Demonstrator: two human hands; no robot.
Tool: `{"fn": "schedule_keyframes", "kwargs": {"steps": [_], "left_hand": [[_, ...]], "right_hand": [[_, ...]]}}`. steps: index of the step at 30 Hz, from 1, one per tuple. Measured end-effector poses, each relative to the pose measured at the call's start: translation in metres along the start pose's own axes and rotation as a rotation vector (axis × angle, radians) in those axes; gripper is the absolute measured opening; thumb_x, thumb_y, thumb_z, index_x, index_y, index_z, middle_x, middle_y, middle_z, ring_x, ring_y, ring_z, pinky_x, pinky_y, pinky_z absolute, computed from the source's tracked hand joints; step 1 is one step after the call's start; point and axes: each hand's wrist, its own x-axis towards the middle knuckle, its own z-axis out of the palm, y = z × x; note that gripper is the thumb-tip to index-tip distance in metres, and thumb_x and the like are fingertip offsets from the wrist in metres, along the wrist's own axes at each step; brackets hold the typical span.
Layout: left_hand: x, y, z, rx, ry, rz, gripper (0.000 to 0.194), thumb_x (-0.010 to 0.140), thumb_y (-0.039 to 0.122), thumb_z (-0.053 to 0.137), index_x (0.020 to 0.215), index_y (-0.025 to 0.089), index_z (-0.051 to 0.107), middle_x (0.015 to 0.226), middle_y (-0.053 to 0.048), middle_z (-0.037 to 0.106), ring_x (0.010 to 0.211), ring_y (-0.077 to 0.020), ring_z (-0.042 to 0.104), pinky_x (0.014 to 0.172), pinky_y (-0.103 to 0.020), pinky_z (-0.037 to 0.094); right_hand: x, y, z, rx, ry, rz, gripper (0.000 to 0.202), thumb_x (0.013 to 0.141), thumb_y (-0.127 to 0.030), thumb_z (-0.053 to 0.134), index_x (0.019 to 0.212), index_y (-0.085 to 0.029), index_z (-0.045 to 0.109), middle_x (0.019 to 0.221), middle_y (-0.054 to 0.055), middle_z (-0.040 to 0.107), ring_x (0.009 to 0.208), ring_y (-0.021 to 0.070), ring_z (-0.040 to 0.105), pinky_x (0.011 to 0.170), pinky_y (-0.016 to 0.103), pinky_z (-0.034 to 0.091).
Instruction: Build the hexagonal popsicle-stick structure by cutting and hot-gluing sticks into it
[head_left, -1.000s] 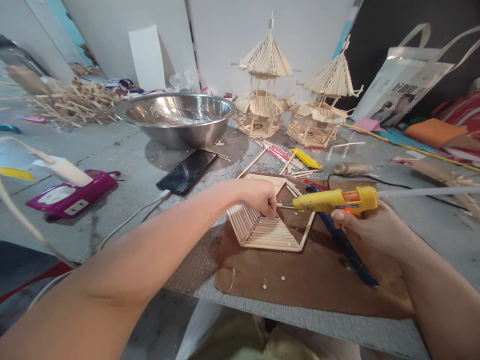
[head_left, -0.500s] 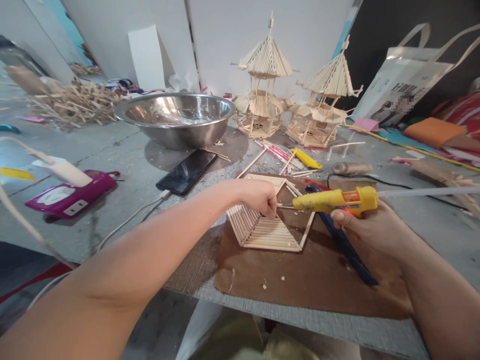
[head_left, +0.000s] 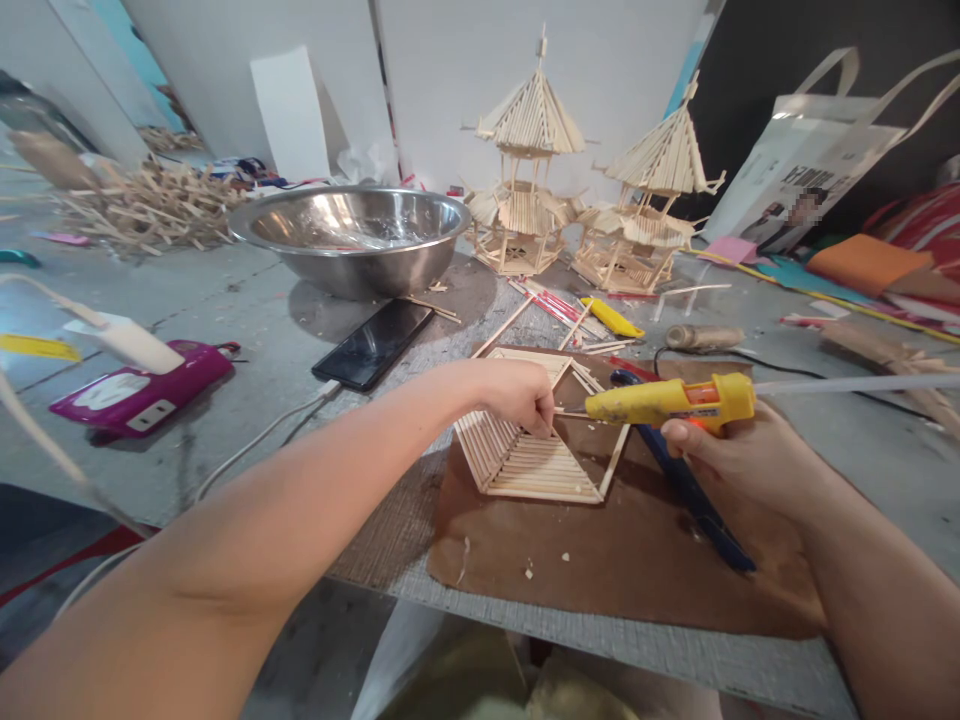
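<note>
A six-sided frame of thin wooden sticks (head_left: 541,474), part of it filled with rows of sticks, lies on a brown sheet (head_left: 525,560). Over its middle is my left hand (head_left: 525,396), fingers closed and pressed together; what they pinch, if anything, is hidden. My right hand (head_left: 731,450) is wrapped round a yellow glue gun (head_left: 637,402), whose nozzle points left, close beside my left fingertips. A clear glue stick (head_left: 855,384) extends from the gun's back. Under the gun, a dark blue tool handle (head_left: 697,500) lies on the sheet.
Behind are a steel bowl (head_left: 367,270), a phone (head_left: 375,342) with a cable, and two stick pagodas (head_left: 529,210) (head_left: 641,220). A purple power strip (head_left: 150,390) sits left. Loose sticks, a yellow knife (head_left: 613,317) and a rolled bundle (head_left: 703,337) lie beyond the frame.
</note>
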Motion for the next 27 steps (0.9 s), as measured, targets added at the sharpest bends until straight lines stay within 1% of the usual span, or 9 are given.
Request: {"fn": "schedule_keyframes", "kwargs": {"steps": [5, 9, 14, 18, 27], "left_hand": [[0.0, 0.001, 0.0, 0.0, 0.01, -0.013, 0.021, 0.066, 0.025, 0.056, 0.083, 0.018, 0.065, 0.078, 0.0, 0.066, 0.064, -0.0084, 0.054, 0.058, -0.019, 0.036], [-0.001, 0.002, 0.0, 0.0, 0.017, -0.014, 0.02, 0.066, 0.023, 0.056, 0.083, 0.017, 0.065, 0.078, -0.001, 0.066, 0.064, -0.0086, 0.054, 0.057, -0.019, 0.036], [0.0, 0.001, 0.0, -0.014, 0.014, -0.017, 0.02, 0.065, 0.023, 0.056, 0.083, 0.019, 0.065, 0.077, 0.0, 0.066, 0.063, -0.0083, 0.054, 0.058, -0.018, 0.036], [0.0, 0.0, 0.001, -0.018, 0.017, -0.011, 0.02, 0.065, 0.023, 0.056, 0.082, 0.019, 0.065, 0.077, 0.0, 0.066, 0.063, -0.0084, 0.054, 0.059, -0.019, 0.036], [0.001, -0.001, 0.001, -0.037, 0.018, -0.017, 0.019, 0.064, 0.022, 0.057, 0.08, 0.02, 0.066, 0.075, 0.0, 0.066, 0.061, -0.0088, 0.053, 0.06, -0.02, 0.037]], "right_hand": [[0.003, 0.007, 0.001, -0.031, 0.033, -0.041, 0.027, 0.059, -0.047, 0.056, 0.064, -0.021, 0.059, 0.059, 0.001, 0.062, 0.055, 0.0204, 0.056, 0.049, 0.03, 0.046], [0.004, 0.011, 0.002, -0.022, 0.043, -0.057, 0.027, 0.06, -0.047, 0.056, 0.065, -0.02, 0.06, 0.06, 0.001, 0.062, 0.054, 0.0195, 0.056, 0.047, 0.03, 0.046], [0.004, 0.01, 0.003, -0.009, 0.054, -0.078, 0.023, 0.059, -0.046, 0.057, 0.063, -0.023, 0.061, 0.058, 0.0, 0.062, 0.053, 0.019, 0.055, 0.046, 0.029, 0.046], [0.003, 0.01, 0.002, -0.036, 0.058, -0.093, 0.023, 0.06, -0.045, 0.056, 0.063, -0.022, 0.061, 0.057, -0.001, 0.061, 0.052, 0.0184, 0.056, 0.046, 0.029, 0.046], [0.003, 0.011, 0.003, 0.055, 0.064, -0.054, 0.017, 0.057, -0.042, 0.06, 0.061, -0.025, 0.062, 0.057, -0.002, 0.062, 0.051, 0.0187, 0.056, 0.043, 0.028, 0.046]]}}
